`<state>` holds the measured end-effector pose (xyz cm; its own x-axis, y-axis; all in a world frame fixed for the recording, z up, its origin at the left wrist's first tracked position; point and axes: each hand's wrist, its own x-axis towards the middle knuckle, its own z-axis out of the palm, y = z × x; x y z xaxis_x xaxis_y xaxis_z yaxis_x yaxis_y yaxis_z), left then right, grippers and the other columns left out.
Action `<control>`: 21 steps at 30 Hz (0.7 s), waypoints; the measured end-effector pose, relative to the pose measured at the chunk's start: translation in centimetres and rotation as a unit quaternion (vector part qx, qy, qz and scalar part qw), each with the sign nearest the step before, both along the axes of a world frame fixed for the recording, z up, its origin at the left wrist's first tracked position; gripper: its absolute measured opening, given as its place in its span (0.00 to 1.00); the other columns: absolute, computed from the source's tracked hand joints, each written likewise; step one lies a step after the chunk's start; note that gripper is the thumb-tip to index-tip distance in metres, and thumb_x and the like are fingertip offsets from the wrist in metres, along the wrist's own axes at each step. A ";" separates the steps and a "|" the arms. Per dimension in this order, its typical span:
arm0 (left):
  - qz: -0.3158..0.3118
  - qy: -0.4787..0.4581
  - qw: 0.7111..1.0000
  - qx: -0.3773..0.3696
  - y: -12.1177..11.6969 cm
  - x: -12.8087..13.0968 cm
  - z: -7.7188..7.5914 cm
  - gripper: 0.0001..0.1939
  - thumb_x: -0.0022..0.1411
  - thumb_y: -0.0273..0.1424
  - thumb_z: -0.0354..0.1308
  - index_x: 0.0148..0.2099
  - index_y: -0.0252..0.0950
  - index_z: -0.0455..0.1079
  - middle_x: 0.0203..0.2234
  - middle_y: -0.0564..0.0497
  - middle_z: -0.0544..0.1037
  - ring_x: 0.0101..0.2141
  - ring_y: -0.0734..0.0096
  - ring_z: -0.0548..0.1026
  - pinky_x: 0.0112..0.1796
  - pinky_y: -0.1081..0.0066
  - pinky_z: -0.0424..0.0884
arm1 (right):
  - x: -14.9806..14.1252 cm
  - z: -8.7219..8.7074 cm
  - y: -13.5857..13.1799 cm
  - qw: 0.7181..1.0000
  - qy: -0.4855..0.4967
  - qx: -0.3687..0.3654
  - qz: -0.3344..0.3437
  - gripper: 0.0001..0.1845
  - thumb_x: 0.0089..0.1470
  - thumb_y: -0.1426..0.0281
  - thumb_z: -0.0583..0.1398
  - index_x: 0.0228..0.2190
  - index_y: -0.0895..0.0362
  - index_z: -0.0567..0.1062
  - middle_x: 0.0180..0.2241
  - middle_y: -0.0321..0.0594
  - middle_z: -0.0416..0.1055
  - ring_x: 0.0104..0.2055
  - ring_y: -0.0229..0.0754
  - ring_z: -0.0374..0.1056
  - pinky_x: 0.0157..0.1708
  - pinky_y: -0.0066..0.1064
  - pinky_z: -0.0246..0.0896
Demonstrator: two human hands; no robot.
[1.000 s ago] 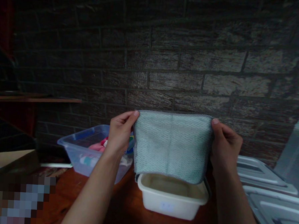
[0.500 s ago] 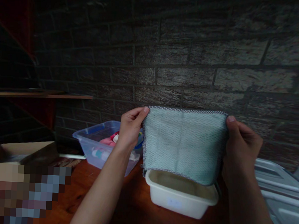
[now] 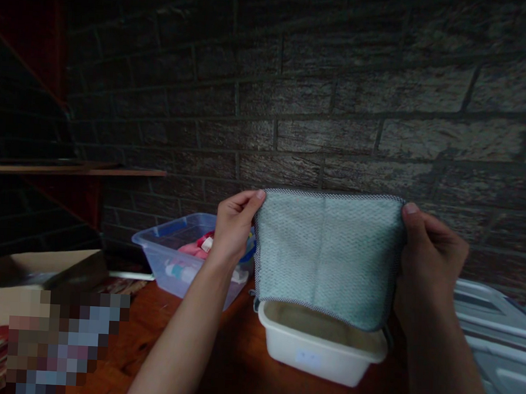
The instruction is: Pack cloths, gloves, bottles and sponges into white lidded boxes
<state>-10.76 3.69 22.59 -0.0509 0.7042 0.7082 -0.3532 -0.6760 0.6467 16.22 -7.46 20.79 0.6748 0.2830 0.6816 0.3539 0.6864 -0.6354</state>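
In front of the tub [image 3: 333,362], the table [image 3: 237,360] shows reddish wood between the forearms, with another strip of it running back between tub and bin [image 3: 176,286]. Both arms reach forward from below, the left hand [image 3: 235,228] and right hand [image 3: 434,253] held up, well apart and about level, each pinching an upper corner of the cloth [image 3: 328,256] with the thumb towards the camera. The cloth hangs upright above the tub, overlapping its far rim in view; whether they touch, I cannot tell. It is pale green and textured, edged in dark check, its top taut, a faint crease down the middle, the lower edge dipping rightwards. Grey lids [image 3: 486,306] sit beyond the right forearm; the bin, behind the left wrist, holds pink stuff [image 3: 194,249]. Farther back are a shelf [image 3: 92,169] and the wall [image 3: 294,104].
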 end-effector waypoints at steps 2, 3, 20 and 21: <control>0.002 0.001 1.000 -0.001 0.1 0.1 -0.1 0.11 0.57 0.39 0.70 0.37 0.38 0.82 0.30 0.53 0.79 0.30 0.73 0.71 0.33 0.75 0.65 | -0.1 0.0 0.1 1.000 -0.003 -0.002 -0.008 0.13 0.54 0.55 0.68 0.30 0.52 0.84 0.25 0.33 0.69 0.27 0.39 0.60 0.29 0.32 0.55; 0.001 0.001 1.000 -0.001 0.2 0.1 -0.1 0.11 0.57 0.39 0.70 0.37 0.37 0.82 0.29 0.53 0.79 0.30 0.74 0.71 0.32 0.75 0.65 | -0.1 0.1 0.1 1.000 -0.003 0.002 -0.011 0.13 0.54 0.55 0.68 0.30 0.52 0.84 0.25 0.33 0.68 0.27 0.39 0.60 0.29 0.32 0.54; 0.061 0.085 0.994 -0.009 1.6 0.5 -0.6 0.13 0.61 0.40 0.63 0.43 0.38 0.78 0.33 0.50 0.78 0.31 0.69 0.73 0.33 0.72 0.68 | -1.1 0.9 0.3 0.997 -0.067 0.027 0.000 0.16 0.59 0.60 0.64 0.26 0.57 0.81 0.21 0.30 0.61 0.25 0.35 0.56 0.28 0.29 0.51; 0.087 0.113 0.990 0.013 1.5 0.5 -0.6 0.14 0.64 0.41 0.61 0.45 0.38 0.78 0.35 0.50 0.79 0.34 0.67 0.75 0.36 0.70 0.69 | -1.1 0.9 0.3 0.997 -0.066 0.026 0.006 0.15 0.59 0.60 0.65 0.27 0.57 0.81 0.21 0.31 0.62 0.26 0.35 0.57 0.29 0.29 0.51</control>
